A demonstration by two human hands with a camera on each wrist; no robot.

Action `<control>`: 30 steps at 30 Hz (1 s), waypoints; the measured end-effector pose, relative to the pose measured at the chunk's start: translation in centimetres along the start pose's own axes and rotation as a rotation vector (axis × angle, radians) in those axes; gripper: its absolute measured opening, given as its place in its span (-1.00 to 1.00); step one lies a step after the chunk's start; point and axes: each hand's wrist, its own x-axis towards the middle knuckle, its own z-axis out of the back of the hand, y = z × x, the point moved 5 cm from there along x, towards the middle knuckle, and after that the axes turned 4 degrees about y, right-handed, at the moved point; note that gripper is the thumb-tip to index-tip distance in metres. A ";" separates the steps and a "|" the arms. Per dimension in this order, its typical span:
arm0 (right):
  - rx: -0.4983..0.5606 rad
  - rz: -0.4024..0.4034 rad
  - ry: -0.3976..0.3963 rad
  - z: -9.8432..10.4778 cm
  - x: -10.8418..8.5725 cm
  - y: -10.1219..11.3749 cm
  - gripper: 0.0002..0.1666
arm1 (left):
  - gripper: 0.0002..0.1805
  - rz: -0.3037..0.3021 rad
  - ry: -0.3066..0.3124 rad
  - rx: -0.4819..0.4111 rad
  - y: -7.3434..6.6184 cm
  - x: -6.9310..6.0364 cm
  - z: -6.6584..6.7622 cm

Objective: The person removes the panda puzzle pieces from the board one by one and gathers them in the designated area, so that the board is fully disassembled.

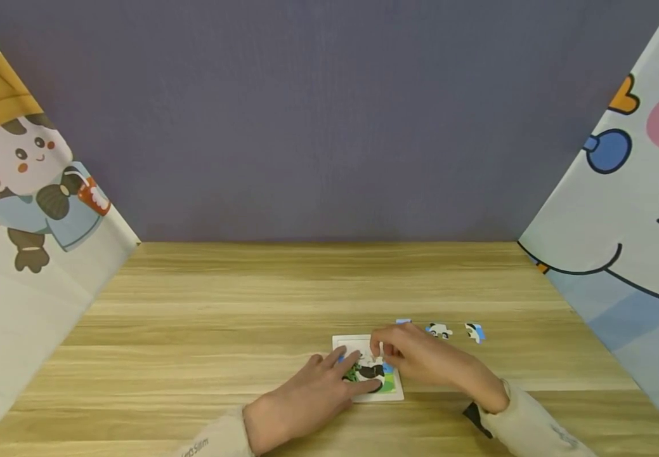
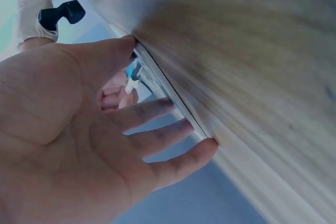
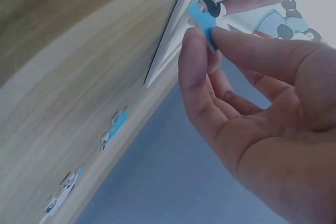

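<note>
A white-framed jigsaw puzzle (image 1: 396, 396) lies flat on the table, its picture partly filled with a black-and-white panda, green and blue. My left hand (image 1: 306, 397) rests on it with fingers spread, thumb and fingertips touching the frame in the left wrist view. Between thumb and fingers, my right hand (image 1: 426, 357) pinches a small puzzle piece (image 3: 203, 23) with a blue face, held tilted at the upper part of the puzzle. My fingers hide part of the piece and of the picture.
To the right of the frame lie loose puzzle pieces: a blue one (image 1: 403, 321) partly behind my right hand, a panda-face one (image 1: 439, 330) and a black, white and blue one (image 1: 476, 332). A dark wall (image 1: 329, 127) stands behind the wooden table (image 1: 192, 343), with cartoon-printed panels at both sides.
</note>
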 end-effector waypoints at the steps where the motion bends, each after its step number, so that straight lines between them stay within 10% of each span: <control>1: 0.002 -0.002 0.004 0.0 0.0 0.0 -0.73 | -0.43 0.001 -0.003 -0.005 0.0 0.0 0.0; 10: -0.030 -0.018 -0.028 0.3 -0.4 0.3 -0.73 | -0.44 0.013 0.004 0.005 -0.3 0.2 0.2; 18: 0.002 -0.027 -0.214 1.3 -1.3 -0.1 -0.68 | -0.37 0.036 0.076 0.012 -0.3 0.3 0.0; 30: 0.061 -0.079 -0.216 2.0 -3.9 -1.2 -0.72 | -0.42 -0.006 -0.008 0.064 -0.3 0.1 -0.1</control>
